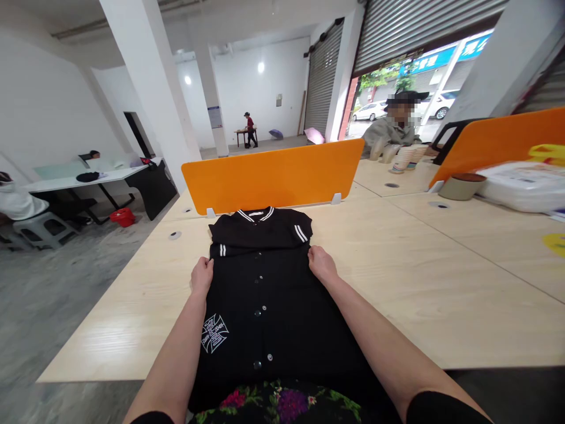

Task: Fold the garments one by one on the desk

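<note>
A black short-sleeved shirt lies on the pale wooden table, its collar toward the orange divider. White stripes edge the collar and sleeves, round snaps run down the middle, and a white printed emblem sits low on the left. Its upper part is bunched in a fold across the chest. My left hand is closed on the left side edge of the shirt, just below the sleeve. Opposite it, my right hand pinches the right side edge. The lower part of the shirt reaches the table's front edge near my floral clothing.
An orange divider stands behind the shirt. At right are paper cups, a round grey-green container and white plastic bags. A person in a dark hat sits across the table. Other people are farther off.
</note>
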`<state>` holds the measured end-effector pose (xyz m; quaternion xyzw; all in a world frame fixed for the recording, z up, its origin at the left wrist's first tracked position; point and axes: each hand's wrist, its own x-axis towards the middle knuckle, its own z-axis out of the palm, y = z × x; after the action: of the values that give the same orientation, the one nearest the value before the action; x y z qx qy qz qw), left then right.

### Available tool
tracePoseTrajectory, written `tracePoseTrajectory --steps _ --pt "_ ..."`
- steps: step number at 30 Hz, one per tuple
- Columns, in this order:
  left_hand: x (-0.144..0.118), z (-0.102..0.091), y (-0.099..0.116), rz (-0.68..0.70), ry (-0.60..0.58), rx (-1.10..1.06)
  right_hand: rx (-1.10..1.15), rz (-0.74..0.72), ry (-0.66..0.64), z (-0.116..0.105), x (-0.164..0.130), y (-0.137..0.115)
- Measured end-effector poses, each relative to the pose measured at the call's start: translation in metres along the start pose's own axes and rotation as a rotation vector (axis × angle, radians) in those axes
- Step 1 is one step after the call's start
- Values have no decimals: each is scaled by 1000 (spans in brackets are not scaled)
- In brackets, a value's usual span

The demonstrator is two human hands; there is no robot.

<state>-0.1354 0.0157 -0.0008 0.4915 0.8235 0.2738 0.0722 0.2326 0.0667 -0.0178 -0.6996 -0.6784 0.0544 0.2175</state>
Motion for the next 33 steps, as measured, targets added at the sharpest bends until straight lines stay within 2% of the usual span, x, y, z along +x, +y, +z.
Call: tracePoseTrajectory --steps 3,8,10,17,20,24,29,33 --pt "0 1 -1 -2 5 -14 23 -2 41 -2 1 3" --pt "1 0 -1 -17 20 -59 42 -124 216 -6 -2 0" --pt "0 -1 0 -20 26 -90 5 -124 222 -9 -4 -4" --pt "-1 -3 -1 -28 47 -298 25 76 -61 -17 -7 -10" --pt "-1 -2 -5 -59 28 -456 -27 48 -108 -16 -6 -8" --pt "-2 -7 -10 -111 -124 -667 -71 -30 -97 -13 -7 -8" --pt "-6 -17 -8 -130 -406 -866 -11 52 -13 -16 -7 -9" --pt "-9 -19 -6 -151 -517 -948 -20 61 -73 -16 -8 -9"
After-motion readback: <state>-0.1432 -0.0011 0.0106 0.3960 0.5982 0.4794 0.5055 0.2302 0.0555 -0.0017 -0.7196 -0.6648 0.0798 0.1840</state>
